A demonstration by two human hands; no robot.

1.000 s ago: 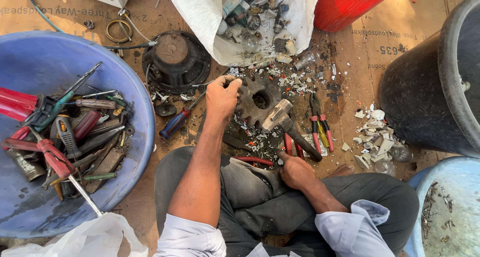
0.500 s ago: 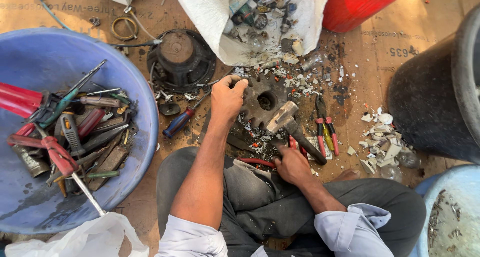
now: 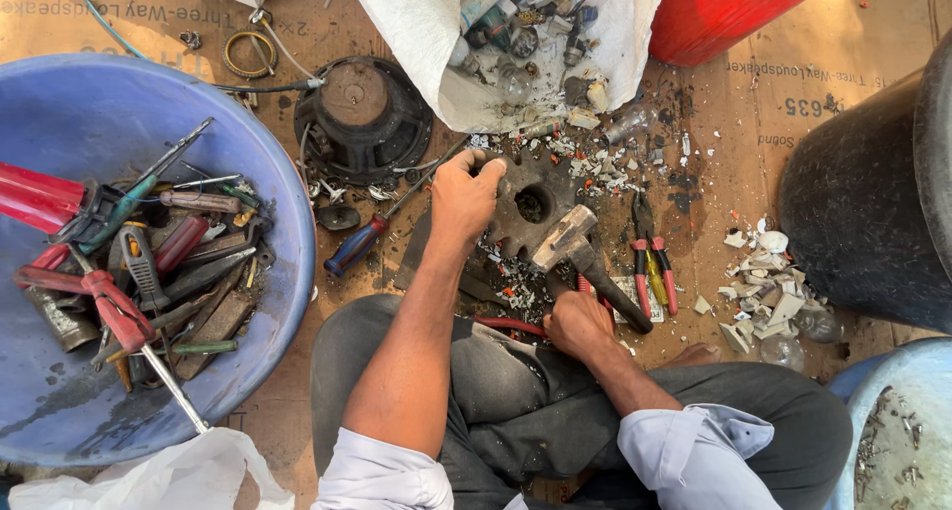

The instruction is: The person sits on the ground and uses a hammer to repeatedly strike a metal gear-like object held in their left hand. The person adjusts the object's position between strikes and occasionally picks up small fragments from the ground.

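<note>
Steel hammer (image 3: 580,255) gripped by right hand (image 3: 578,324); left hand (image 3: 464,195) clasps toothed metal disc (image 3: 531,208).

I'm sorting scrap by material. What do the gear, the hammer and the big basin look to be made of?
Gear: dull, rust-brown metal, likely iron or steel. Hammer: scuffed grey metal head, dark handle of unclear material, gripped by the right hand. Basin: blue plastic, judging by its smooth, scuffed, evenly coloured wall.

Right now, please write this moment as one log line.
left hand: grips gear-shaped metal block | right hand: holds hammer, head on block | blue basin: tools | floor: broken shards
</note>
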